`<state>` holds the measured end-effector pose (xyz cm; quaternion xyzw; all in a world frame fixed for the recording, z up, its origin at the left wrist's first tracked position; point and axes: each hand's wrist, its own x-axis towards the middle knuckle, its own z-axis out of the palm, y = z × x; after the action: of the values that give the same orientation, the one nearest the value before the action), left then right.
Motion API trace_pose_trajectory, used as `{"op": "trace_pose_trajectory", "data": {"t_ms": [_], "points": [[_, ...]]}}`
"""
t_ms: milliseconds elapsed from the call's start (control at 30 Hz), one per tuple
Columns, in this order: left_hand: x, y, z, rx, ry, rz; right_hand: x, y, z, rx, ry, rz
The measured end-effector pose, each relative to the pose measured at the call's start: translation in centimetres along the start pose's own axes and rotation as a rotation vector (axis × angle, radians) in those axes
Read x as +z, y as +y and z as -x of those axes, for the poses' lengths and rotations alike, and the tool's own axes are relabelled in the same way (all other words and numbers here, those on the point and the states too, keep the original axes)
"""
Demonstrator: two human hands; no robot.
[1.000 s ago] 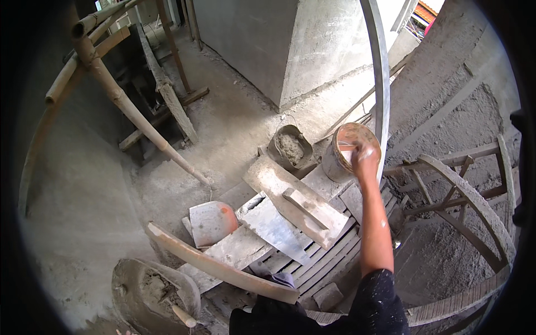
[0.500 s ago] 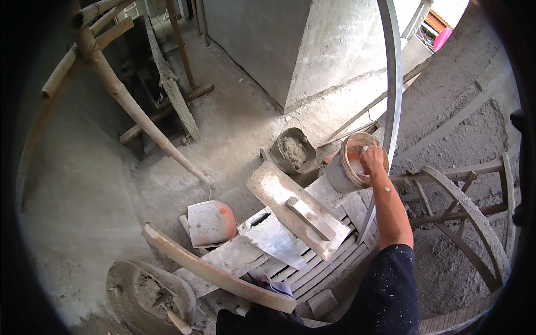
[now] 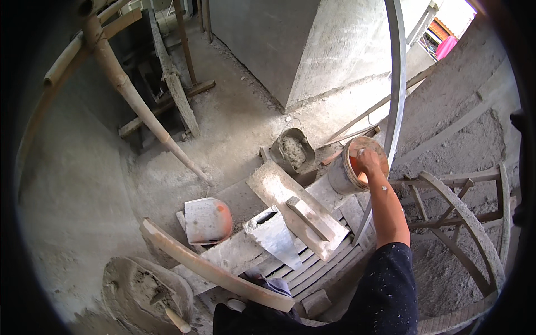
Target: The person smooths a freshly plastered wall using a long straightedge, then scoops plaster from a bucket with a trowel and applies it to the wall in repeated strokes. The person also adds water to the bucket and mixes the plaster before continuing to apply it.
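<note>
My right hand (image 3: 367, 162) reaches into a mortar-stained bucket (image 3: 341, 177) with an orange inside. Its fingers are curled; a pale spot shows at them, but what they hold is hidden. My left hand is out of view. Left of the bucket, a long wooden plastering float (image 3: 273, 181) lies on a slatted plank platform, its handle (image 3: 310, 219) facing up. Beside it is a pale, tapering metal plate (image 3: 276, 237) with a dark slot near one end. An orange-and-white scoop-shaped plastic piece (image 3: 206, 221) sits further left.
A smaller bucket of mortar (image 3: 293, 151) stands beyond the float. At lower left is a tub of mortar (image 3: 148, 290) with a wooden-handled tool in it. A curved board (image 3: 218, 268) crosses in front; a bamboo pole (image 3: 139, 106), metal bar (image 3: 397, 78) and wooden frame (image 3: 463, 206) stand around.
My right hand has shifted slightly left inside the bucket, and its fingers show less. The metal plate looks narrower and slightly turned. The whole view has moved a little.
</note>
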<state>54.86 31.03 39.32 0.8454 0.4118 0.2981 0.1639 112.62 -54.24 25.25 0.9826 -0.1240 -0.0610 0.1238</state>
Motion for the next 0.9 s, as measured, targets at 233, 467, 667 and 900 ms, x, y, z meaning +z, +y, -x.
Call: {"op": "trace_pose_trajectory", "data": {"t_ms": [233, 467, 667, 900], "points": [[0.7, -4.1, 0.2, 0.01, 0.068, 0.044, -0.6, 6.8, 2.4, 0.106, 0.072, -0.323], [1.4, -9.0, 2.3, -0.371, 0.062, 0.246, -10.6, 10.4, 7.0, -0.1, 0.26, -0.483], [3.7, -12.0, 5.1, -0.502, 0.072, 0.451, -26.2, 1.1, 15.4, -0.416, 0.291, -0.71], [5.2, -10.1, 9.8, -0.695, -0.147, 0.833, -33.8, -22.1, 31.7, -0.805, -0.004, -1.071]]}}
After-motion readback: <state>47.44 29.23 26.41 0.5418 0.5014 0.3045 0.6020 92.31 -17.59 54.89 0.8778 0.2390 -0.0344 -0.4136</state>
